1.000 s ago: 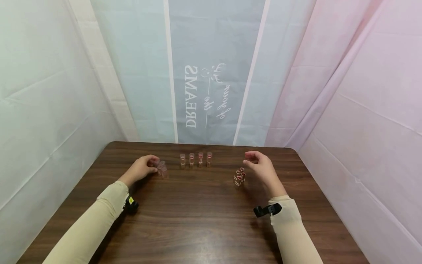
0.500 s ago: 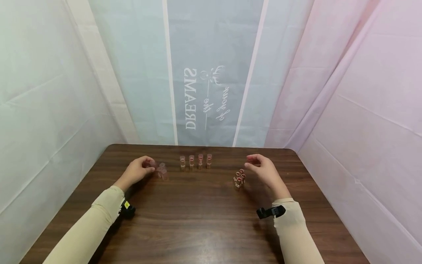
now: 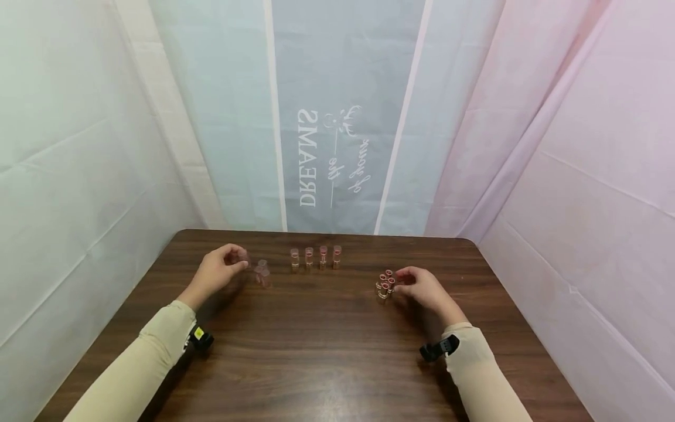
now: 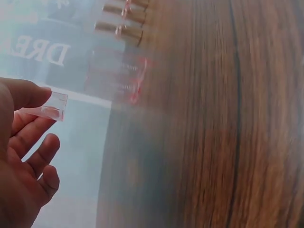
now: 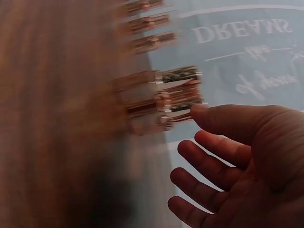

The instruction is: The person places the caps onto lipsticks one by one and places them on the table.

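Dark wood-grain tabletop (image 3: 316,351), seen from the head camera, carries a row of four gold tubes under clear covers (image 3: 316,258), upright near the far edge. A person in pale sleeves (image 3: 134,351) works on both sides of them: the left hand (image 3: 213,269) is raised beside a small group of clear caps (image 3: 262,274), while the right hand (image 3: 426,288) is just beside a tight cluster of gold tubes (image 3: 385,286) with red-rimmed tops. A cloth backdrop (image 3: 343,70) bearing inverted white lettering hangs behind.

From the left wrist, thumb and fingers pinch a single clear cap (image 4: 55,107), the lower fingers loosely bent; two more caps stand apart from the hand, blurred, with gold tubes beyond.

From the right wrist, the fingers (image 5: 211,164) are spread well apart from the thumb, holding nothing. The thumb tip overlaps the cluster's edge; whether it touches cannot be told through the blur.
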`<state>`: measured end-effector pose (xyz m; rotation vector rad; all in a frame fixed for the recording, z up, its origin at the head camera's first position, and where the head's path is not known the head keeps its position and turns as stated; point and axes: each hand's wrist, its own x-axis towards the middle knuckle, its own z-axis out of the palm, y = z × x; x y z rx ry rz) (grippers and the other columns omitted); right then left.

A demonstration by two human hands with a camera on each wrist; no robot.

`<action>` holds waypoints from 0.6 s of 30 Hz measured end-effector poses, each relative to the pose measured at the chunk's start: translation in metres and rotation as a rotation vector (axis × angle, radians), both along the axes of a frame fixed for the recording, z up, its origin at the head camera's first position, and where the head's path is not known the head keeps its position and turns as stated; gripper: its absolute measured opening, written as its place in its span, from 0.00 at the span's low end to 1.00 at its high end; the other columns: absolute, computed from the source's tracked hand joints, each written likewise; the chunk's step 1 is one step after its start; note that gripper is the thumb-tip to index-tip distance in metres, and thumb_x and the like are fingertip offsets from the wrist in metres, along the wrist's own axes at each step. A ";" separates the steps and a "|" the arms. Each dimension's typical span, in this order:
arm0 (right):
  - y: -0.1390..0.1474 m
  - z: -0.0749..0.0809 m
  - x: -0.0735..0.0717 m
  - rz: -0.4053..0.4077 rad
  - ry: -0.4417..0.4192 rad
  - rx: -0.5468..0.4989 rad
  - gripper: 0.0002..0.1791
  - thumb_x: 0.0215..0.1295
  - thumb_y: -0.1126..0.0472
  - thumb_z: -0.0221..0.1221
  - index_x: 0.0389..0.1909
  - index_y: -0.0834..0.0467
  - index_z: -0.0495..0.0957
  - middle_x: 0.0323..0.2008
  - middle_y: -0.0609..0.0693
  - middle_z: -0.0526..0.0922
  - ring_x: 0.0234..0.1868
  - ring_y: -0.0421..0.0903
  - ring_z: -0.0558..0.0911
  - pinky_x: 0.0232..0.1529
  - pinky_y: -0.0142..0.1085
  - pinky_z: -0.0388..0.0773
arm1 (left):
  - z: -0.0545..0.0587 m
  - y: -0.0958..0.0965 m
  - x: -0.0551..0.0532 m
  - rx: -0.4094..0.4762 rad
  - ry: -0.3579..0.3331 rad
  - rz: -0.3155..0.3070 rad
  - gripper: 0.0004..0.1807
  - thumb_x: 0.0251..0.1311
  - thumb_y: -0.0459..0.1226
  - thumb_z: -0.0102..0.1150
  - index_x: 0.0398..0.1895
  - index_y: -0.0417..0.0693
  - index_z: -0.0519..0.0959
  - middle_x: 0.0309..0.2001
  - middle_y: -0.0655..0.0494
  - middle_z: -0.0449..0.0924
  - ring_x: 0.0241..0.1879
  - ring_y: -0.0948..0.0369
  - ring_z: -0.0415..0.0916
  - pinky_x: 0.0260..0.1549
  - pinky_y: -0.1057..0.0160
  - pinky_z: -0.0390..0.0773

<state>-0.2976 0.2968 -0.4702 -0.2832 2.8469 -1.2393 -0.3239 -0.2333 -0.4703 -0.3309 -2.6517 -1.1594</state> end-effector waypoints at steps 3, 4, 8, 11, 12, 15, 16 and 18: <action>-0.004 -0.009 -0.001 -0.004 -0.004 0.039 0.20 0.63 0.61 0.71 0.54 0.63 0.81 0.49 0.58 0.86 0.51 0.54 0.83 0.49 0.44 0.79 | 0.004 0.006 0.006 0.004 0.036 0.002 0.11 0.66 0.40 0.69 0.49 0.49 0.81 0.44 0.52 0.84 0.43 0.55 0.80 0.44 0.53 0.78; -0.005 -0.011 -0.001 -0.009 -0.008 0.044 0.20 0.62 0.61 0.71 0.54 0.62 0.82 0.49 0.57 0.86 0.50 0.53 0.83 0.49 0.43 0.79 | 0.005 0.008 0.008 0.005 0.050 0.001 0.11 0.65 0.39 0.69 0.48 0.49 0.81 0.44 0.52 0.85 0.42 0.55 0.80 0.43 0.54 0.78; -0.009 -0.018 -0.001 -0.037 -0.028 0.054 0.19 0.61 0.59 0.72 0.52 0.61 0.82 0.46 0.54 0.86 0.47 0.49 0.82 0.46 0.41 0.79 | 0.009 0.017 0.014 0.003 0.088 -0.013 0.11 0.64 0.39 0.70 0.47 0.49 0.82 0.41 0.53 0.85 0.40 0.56 0.80 0.41 0.56 0.78; -0.011 -0.021 0.001 -0.064 -0.031 0.059 0.19 0.61 0.59 0.73 0.50 0.61 0.82 0.44 0.54 0.86 0.45 0.48 0.82 0.43 0.39 0.79 | 0.012 0.023 0.018 -0.005 0.104 -0.030 0.11 0.64 0.38 0.70 0.47 0.47 0.82 0.41 0.52 0.85 0.39 0.57 0.80 0.41 0.56 0.78; -0.012 -0.022 0.001 -0.074 -0.032 0.059 0.19 0.60 0.59 0.73 0.50 0.61 0.82 0.44 0.53 0.86 0.44 0.48 0.82 0.42 0.39 0.79 | 0.013 0.025 0.018 -0.010 0.107 -0.035 0.12 0.64 0.38 0.70 0.48 0.47 0.82 0.41 0.52 0.85 0.39 0.57 0.80 0.41 0.55 0.78; -0.014 -0.023 0.002 -0.092 -0.029 0.069 0.19 0.60 0.59 0.74 0.49 0.62 0.83 0.43 0.53 0.87 0.42 0.47 0.83 0.41 0.38 0.79 | 0.015 0.030 0.021 -0.018 0.113 -0.040 0.12 0.63 0.37 0.70 0.47 0.47 0.82 0.40 0.52 0.85 0.39 0.57 0.80 0.41 0.54 0.78; -0.015 -0.023 0.002 -0.097 -0.027 0.074 0.19 0.59 0.59 0.74 0.48 0.62 0.83 0.43 0.53 0.87 0.41 0.47 0.83 0.40 0.38 0.79 | 0.016 0.032 0.021 -0.022 0.115 -0.041 0.11 0.63 0.37 0.70 0.47 0.47 0.82 0.40 0.52 0.85 0.39 0.56 0.80 0.41 0.54 0.78; -0.016 -0.024 0.002 -0.109 -0.018 0.091 0.18 0.59 0.59 0.74 0.47 0.62 0.84 0.42 0.52 0.88 0.40 0.45 0.83 0.39 0.37 0.79 | 0.017 0.035 0.023 -0.028 0.117 -0.044 0.11 0.63 0.36 0.70 0.47 0.47 0.83 0.39 0.52 0.84 0.40 0.56 0.80 0.41 0.54 0.78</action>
